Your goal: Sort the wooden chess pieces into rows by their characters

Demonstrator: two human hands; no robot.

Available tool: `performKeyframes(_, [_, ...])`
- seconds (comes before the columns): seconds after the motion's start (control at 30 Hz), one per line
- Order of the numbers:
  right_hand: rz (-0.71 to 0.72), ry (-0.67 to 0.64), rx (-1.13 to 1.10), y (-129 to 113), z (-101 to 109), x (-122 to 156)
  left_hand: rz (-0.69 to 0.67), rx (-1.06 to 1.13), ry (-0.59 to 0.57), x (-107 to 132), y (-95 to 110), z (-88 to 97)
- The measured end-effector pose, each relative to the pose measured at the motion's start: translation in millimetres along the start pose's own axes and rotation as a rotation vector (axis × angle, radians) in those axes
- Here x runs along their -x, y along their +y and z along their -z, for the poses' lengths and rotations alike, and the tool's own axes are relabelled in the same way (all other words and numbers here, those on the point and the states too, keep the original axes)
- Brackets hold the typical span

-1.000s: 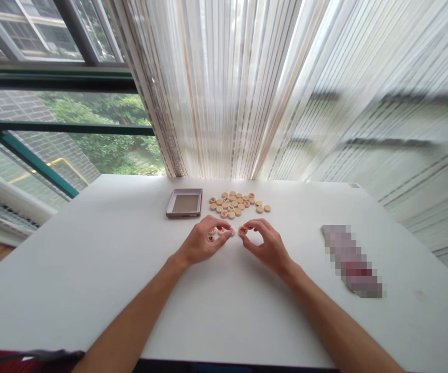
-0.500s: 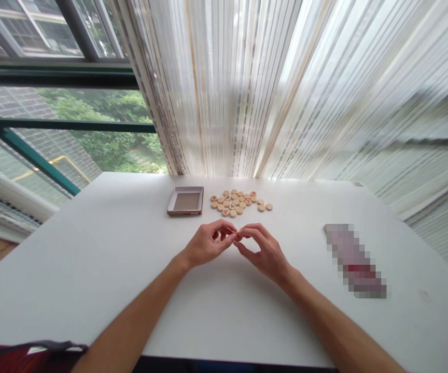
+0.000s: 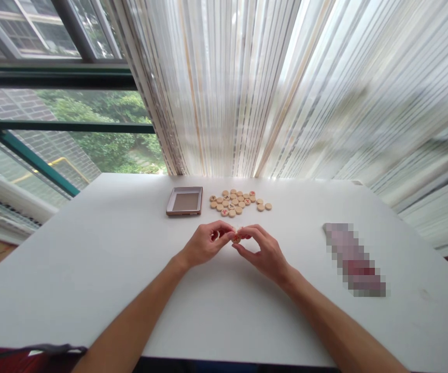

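Observation:
On the white table (image 3: pixel 92 269) my left hand (image 3: pixel 204 244) and my right hand (image 3: pixel 263 251) meet fingertip to fingertip. Both are curled round small round wooden chess pieces with red marks (image 3: pixel 236 238), held between thumbs and fingers just above the tabletop. How many pieces each hand holds is hidden by the fingers. Beyond the hands lies a loose cluster of several more round pieces (image 3: pixel 237 202), some with red or dark characters. A shallow square box (image 3: pixel 184 201) sits left of that cluster.
A blurred-out oblong object (image 3: pixel 354 259) lies on the table's right side. Striped curtains (image 3: pixel 286 88) hang behind the table's far edge. A window (image 3: pixel 53 119) with green frames is at the left.
The hands have drawn together. One second ago they were apart with pieces lying on the table under them; now the fingertips touch and the pieces are lifted between them.

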State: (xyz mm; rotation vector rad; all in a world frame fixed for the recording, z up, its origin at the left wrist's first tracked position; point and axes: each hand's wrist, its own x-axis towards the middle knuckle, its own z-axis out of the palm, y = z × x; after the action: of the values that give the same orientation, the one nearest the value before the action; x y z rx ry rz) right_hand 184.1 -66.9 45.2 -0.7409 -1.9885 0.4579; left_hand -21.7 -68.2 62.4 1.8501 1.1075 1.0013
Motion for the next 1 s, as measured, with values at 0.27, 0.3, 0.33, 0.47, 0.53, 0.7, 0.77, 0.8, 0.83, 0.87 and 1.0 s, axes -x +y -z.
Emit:
performKeyframes(0.27, [-0.054, 0.019, -0.013, 0.4, -0.4, -1.0, -0.022, -0.012, -0.040, 1.0, 1.5, -0.9])
performKeyframes(0.3, [-0.069, 0.018, -0.023, 0.6, -1.0, -0.7, -0.024, -0.014, -0.048, 1.2, 1.8, -0.4])
performKeyframes(0.33, [-0.084, 0.017, -0.034, 0.6, -1.7, -0.2, -0.025, -0.016, -0.059, 1.4, 2.1, 0.3])
performKeyframes(0.47, [-0.128, 0.022, -0.092, -1.3, -5.9, 1.3, -0.028, -0.032, -0.089, 0.5, 4.6, 4.5])
performKeyframes(0.53, [-0.160, 0.037, -0.148, -3.3, -7.2, 0.0, -0.037, -0.055, -0.079, -1.7, 7.4, 6.9])
performKeyframes(0.7, [-0.281, 0.035, -0.351, -16.1, -5.6, -8.9, -0.056, -0.063, -0.015, 1.6, 21.5, 8.6])
performKeyframes(0.77, [-0.339, -0.006, -0.448, -26.8, -4.9, -7.7, -0.038, -0.062, 0.046, 13.3, 27.7, 4.1])
performKeyframes(0.8, [-0.372, -0.024, -0.499, -32.8, -5.1, -4.5, -0.023, -0.055, 0.082, 21.5, 30.0, 0.2])
performKeyframes(0.83, [-0.399, -0.035, -0.551, -38.9, -5.8, 0.5, -0.011, -0.036, 0.103, 30.8, 31.6, -4.7])
performKeyframes(0.87, [-0.422, -0.036, -0.596, -44.5, -7.1, 7.1, 0.007, -0.022, 0.117, 40.6, 32.2, -10.4])
performKeyframes(1.0, [-0.518, 0.001, -0.683, -56.8, -16.0, 38.7, 0.097, 0.031, 0.149, 74.1, 27.0, -35.2])
